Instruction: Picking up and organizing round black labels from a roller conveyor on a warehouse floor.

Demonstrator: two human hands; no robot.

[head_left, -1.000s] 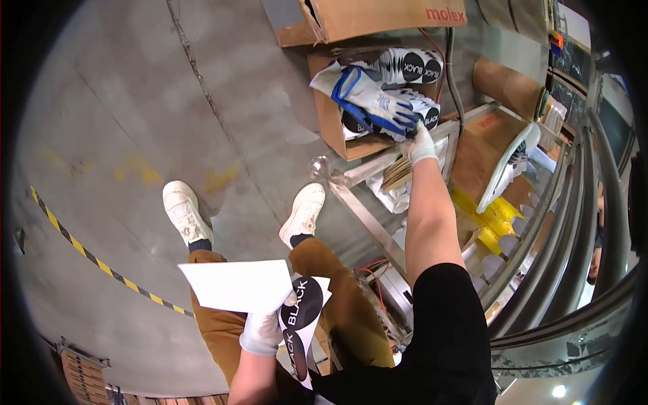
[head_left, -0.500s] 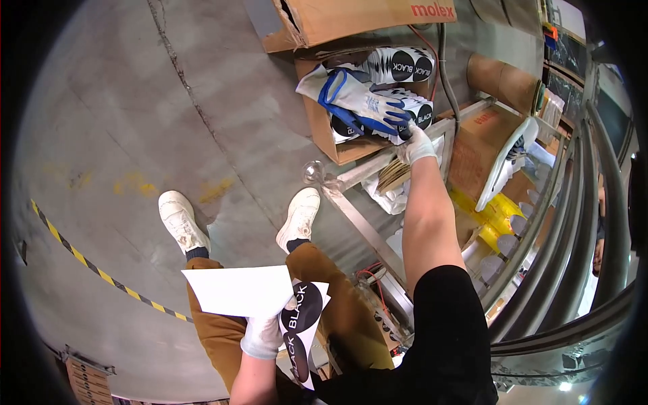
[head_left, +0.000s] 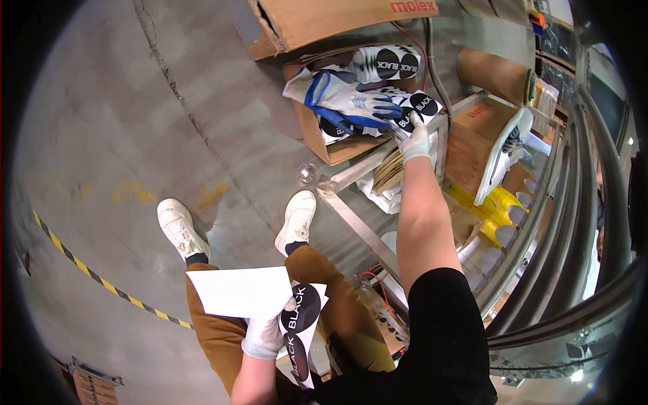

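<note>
My left hand [head_left: 263,335], in a white glove, is closed at my lap on a blank white sheet [head_left: 237,290] and on label sheets with large black circles [head_left: 312,317]. To the far right my right arm reaches out. My gloved right hand [head_left: 414,143] pinches a white label sheet with black circles [head_left: 424,104] at the near right corner of an open cardboard box [head_left: 312,131]. Inside the box stand stacks of similar label sheets [head_left: 388,63]. Lying across them is a pair of blue and white work gloves [head_left: 356,104], close to my right fingers.
A larger cardboard box [head_left: 344,23] stands beyond. A metal frame [head_left: 358,223] with a round clear knob [head_left: 308,175] runs beside my right shoe. To the right are another carton [head_left: 472,145], yellow rolls [head_left: 482,216] and curved metal rails [head_left: 574,223]. Striped tape [head_left: 108,287] marks the floor.
My right hand has drawn the label sheet partly up and right, out of the stack. The whole view has shifted slightly. My left hand stays where it was with its sheets.
</note>
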